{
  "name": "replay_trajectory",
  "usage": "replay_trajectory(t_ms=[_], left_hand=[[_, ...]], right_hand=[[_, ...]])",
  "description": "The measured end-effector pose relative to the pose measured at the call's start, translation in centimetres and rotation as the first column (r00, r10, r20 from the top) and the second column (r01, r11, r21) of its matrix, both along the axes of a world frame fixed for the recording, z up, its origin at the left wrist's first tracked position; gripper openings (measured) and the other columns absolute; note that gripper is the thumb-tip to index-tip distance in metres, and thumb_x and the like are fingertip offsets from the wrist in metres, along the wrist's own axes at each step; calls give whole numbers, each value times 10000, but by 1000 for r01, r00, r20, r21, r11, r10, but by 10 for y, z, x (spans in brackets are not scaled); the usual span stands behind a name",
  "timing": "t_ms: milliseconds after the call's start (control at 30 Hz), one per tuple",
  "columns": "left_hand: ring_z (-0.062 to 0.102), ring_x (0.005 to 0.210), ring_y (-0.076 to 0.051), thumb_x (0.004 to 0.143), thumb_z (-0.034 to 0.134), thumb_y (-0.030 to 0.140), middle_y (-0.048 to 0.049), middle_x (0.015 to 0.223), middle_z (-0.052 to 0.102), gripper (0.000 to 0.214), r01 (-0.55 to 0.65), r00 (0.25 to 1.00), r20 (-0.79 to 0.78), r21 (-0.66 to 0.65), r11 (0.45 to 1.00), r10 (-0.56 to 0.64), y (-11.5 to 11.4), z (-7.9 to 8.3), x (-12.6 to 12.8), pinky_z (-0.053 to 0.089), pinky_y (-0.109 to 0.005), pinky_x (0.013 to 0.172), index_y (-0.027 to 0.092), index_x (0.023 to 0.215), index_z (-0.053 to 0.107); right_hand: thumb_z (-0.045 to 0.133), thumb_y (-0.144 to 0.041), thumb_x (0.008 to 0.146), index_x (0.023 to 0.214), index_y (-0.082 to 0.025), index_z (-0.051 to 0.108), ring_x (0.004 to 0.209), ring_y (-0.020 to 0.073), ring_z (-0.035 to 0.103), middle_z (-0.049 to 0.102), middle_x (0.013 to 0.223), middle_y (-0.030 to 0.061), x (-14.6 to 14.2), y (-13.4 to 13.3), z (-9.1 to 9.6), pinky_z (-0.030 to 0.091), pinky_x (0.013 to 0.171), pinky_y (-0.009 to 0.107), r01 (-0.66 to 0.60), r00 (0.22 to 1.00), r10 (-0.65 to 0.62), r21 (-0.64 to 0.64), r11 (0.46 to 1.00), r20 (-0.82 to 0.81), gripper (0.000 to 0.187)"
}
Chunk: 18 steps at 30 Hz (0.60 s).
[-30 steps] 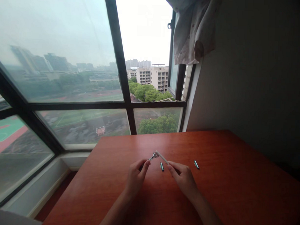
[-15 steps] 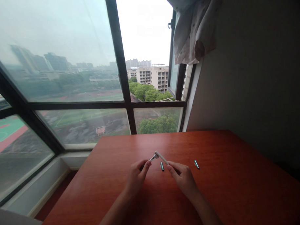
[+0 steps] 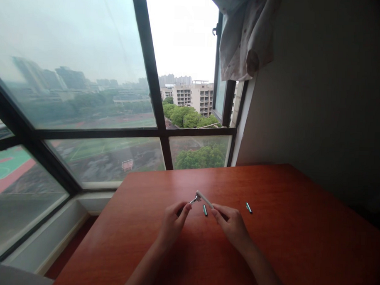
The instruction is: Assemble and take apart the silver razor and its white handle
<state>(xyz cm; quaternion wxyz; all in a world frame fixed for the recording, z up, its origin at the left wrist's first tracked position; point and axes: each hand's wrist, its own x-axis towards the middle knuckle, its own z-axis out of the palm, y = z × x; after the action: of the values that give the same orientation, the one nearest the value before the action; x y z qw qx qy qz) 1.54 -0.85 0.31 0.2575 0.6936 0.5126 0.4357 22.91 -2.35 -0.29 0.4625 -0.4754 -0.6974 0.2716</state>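
My left hand [image 3: 174, 221] pinches the handle of a silvery razor [image 3: 193, 199], its head tilted up and to the right. Between the thumb and fingers of my right hand [image 3: 230, 222] is a slim pale stick [image 3: 205, 198], slanting up to the left. Its far tip meets the razor's head; its exact kind is too small to make out. Just below that contact, between my hands, a small green-and-black razor cartridge [image 3: 205, 210] lies on the table. Another similar cartridge [image 3: 249, 207] rests to the right of my right hand.
The reddish-brown wooden table [image 3: 137, 236] extends under both hands to the window. Dark window frames [image 3: 99, 134] rise beyond its back and left edges. A pale curtain [image 3: 240, 44] hangs at the upper right, beside a dark wall [image 3: 312, 101].
Almost nothing differs. Both hands keep the same grip and place, with the stick's tip still at the razor's head; the view has shifted very slightly.
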Motion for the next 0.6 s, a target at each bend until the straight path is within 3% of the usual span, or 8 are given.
replay_trajectory(t_ms=[233,600], left_hand=[[463,580,-137,877,518,479,-4,603,553,406,49,998,28,-15,999,-49,-1,1,1,339,-217,542,129,762,688],[431,539,-125,864,518,514,4,577,533,438,-66,997,41,-6,998,66,0,0,0,322,-215,506,129,751,694]], right_hand=[[461,-421,913,877,-143,754,553,146,542,613,607,15,-1,0,2,377,512,224,-3,1000,3,-28,1000,16,405],[438,-442,919,802,-142,729,519,127,477,518,553,-11,-1,-1,2,330,493,218,-17,1000,18,-56,998,20,434]])
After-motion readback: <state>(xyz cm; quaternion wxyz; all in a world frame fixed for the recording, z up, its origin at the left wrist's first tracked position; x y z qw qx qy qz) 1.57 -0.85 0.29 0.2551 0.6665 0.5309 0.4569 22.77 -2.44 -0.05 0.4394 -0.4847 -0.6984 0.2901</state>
